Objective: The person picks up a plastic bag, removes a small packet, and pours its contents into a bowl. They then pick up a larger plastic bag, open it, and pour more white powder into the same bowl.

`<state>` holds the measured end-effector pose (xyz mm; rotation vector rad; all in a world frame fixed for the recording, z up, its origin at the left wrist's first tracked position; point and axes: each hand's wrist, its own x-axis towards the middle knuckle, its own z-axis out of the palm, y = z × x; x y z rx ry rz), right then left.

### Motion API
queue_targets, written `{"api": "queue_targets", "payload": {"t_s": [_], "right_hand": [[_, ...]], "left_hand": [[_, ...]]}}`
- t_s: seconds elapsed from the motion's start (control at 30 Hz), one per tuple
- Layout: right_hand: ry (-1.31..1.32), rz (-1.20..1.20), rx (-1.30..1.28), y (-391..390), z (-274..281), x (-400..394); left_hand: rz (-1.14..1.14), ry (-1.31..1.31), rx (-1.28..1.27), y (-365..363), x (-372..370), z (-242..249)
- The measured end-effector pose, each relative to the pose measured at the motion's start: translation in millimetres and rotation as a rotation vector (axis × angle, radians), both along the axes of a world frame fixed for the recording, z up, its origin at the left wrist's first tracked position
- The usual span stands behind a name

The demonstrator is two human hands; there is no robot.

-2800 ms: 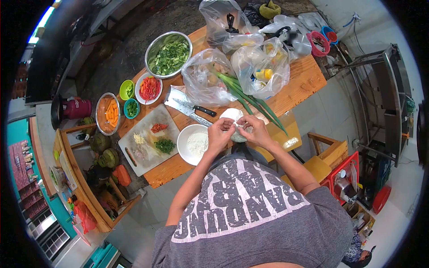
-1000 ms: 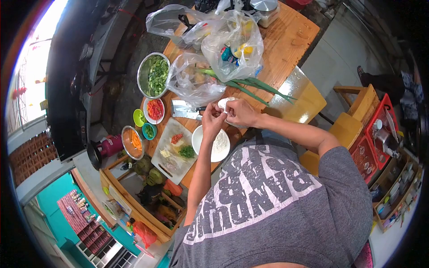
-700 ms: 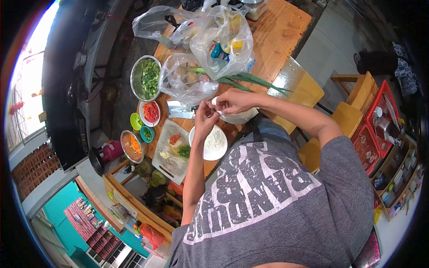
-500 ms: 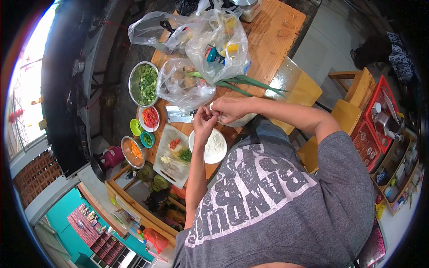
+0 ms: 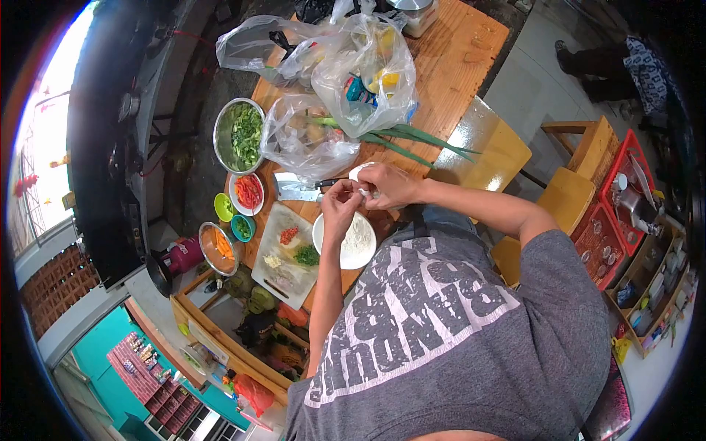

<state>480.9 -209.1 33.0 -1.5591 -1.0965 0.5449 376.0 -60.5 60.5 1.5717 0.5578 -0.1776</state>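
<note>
My left hand [image 5: 340, 206] and my right hand [image 5: 390, 185] meet over the table's near edge, fingertips pinched together. Something small and whitish shows between them, too hidden to name. A white rounded shape [image 5: 357, 173] peeks out beside my right hand. Below my left wrist sits a white bowl [image 5: 318, 234] holding white powder [image 5: 358, 239]. The cleaver [image 5: 296, 191] lies just beyond my left hand, black handle toward my fingers. Left of the bowl, a white cutting board [image 5: 276, 270] carries chopped red bits [image 5: 289, 235], chopped greens [image 5: 307, 255] and pale minced pieces [image 5: 272, 261].
Plastic bags [image 5: 309, 143] and green onions [image 5: 401, 140] lie across the wooden table [image 5: 460, 44]. A steel bowl of cut greens [image 5: 241, 136], a bowl of red strips [image 5: 247, 192], small cups [image 5: 242, 228] and a bowl of orange pieces [image 5: 218, 248] line the left. Another person [image 5: 625, 70] is far right.
Both hands have shifted slightly and stay together. More of the white shape by my right hand now shows. The person in the background has moved a little left.
</note>
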Motion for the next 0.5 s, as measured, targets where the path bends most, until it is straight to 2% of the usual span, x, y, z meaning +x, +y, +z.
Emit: {"api": "queue_targets", "payload": {"t_s": [0.1,0.17,0.3,0.37,0.5], "right_hand": [[0.043,0.044,0.037,-1.3,-2.7,3.8],[-0.040,0.090,0.042,0.1,-2.1,9.5],[-0.147,0.182,0.024,-1.0,5.8,9.7],[-0.052,0.183,0.004,-2.5,9.2,7.4],[0.128,0.219,-0.033,-3.7,9.6,9.1]], "left_hand": [[-0.155,0.064,0.205,7.5,5.2,8.9],[-0.255,0.078,0.260,9.1,20.0,29.7],[-0.493,0.074,0.423,14.8,28.9,41.7],[-0.606,0.070,0.494,17.6,28.7,42.7],[-0.578,0.104,0.529,16.8,19.0,21.6]]}}
